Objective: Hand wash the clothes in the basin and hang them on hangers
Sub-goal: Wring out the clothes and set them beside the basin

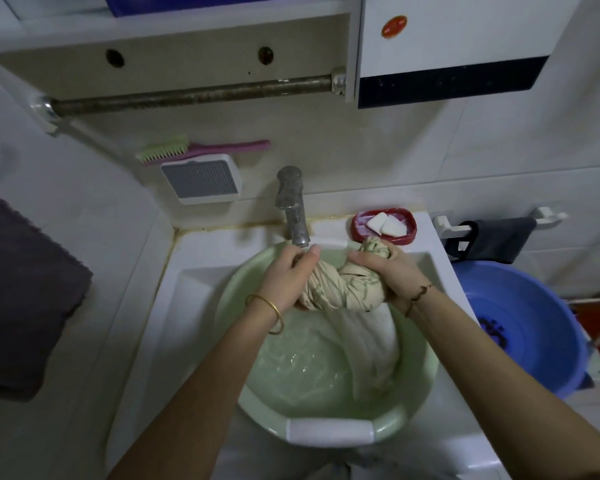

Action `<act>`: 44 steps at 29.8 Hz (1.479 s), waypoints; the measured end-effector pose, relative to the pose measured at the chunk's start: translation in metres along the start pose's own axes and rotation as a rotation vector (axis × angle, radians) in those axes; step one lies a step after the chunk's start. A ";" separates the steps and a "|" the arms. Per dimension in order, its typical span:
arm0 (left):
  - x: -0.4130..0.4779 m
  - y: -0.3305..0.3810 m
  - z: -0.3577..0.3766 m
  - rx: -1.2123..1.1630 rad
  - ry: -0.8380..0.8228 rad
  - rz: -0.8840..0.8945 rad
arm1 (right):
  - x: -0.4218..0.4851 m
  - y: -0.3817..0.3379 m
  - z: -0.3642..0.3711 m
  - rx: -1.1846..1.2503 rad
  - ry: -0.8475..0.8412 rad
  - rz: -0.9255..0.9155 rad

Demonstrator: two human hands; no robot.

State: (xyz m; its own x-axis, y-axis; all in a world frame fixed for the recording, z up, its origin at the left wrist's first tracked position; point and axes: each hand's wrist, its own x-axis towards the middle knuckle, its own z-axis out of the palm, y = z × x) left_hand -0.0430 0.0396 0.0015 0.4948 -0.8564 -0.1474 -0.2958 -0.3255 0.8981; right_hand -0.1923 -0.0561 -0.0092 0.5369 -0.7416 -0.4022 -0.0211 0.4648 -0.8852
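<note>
The garment (340, 289), a beige cloth with thin green stripes, was held above the far half of the green basin (329, 434), just below the faucet (293, 209). Its upper portion was twisted into a tight rope between the two hands; its lower portion hung down into the basin along the right inner wall, the tail reaching the water (291, 368).

The step in hand appeared to be wringing. The cloth was wound on itself, and the water below looked cloudy and disturbed. Whether the faucet was running could not be told.

The left hand (288, 275) gripped the left end of the twist, fingers curled round the cloth and thumb laid across the top, pointing toward the faucet spout. The right hand (385, 271) gripped the bunched right end, fingers wrapped over the wad, knuckles turned toward the soap dish (383, 225). Both forearms entered from the near edge and converged over the basin. The left wrist carried a gold bangle (267, 313); the right wrist carried a thin cord bracelet (420, 294).

The next move probably called for counter-rotation of the two hands to tighten the twist, then a shift of grip down the hanging portion, since that part remained wet and unwrung. No hanger was in view.

The basin sat in a white sink (174, 306). A blue basin (534, 323) stood to the right.
</note>
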 end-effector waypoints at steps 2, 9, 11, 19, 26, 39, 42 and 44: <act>-0.006 0.006 -0.010 0.074 -0.140 0.121 | 0.005 0.004 -0.004 0.086 0.004 0.133; -0.022 -0.002 -0.027 0.534 -0.481 0.579 | 0.007 0.013 -0.009 0.249 0.066 0.590; -0.021 -0.005 -0.021 0.820 -0.359 0.695 | 0.006 0.016 -0.005 0.303 0.093 0.660; 0.003 -0.002 -0.011 1.223 0.273 1.078 | -0.002 0.012 0.018 0.222 -0.040 0.743; 0.003 0.001 -0.008 1.052 -0.090 0.737 | -0.003 0.010 0.031 0.257 0.076 0.311; -0.039 0.021 0.022 -0.324 -0.423 -0.353 | 0.005 -0.032 0.037 -0.074 0.131 -0.395; -0.039 0.030 0.018 -0.565 -0.713 -0.505 | 0.005 -0.042 0.037 0.102 0.045 -0.379; -0.035 0.036 0.011 -0.659 -0.903 -0.536 | 0.006 -0.043 0.034 0.229 0.013 -0.381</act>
State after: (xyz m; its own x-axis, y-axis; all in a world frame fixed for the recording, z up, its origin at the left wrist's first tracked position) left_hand -0.0803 0.0533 0.0347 -0.3909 -0.7318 -0.5582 0.3665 -0.6801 0.6350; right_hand -0.1594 -0.0644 0.0342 0.4592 -0.8862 -0.0616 0.3644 0.2512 -0.8967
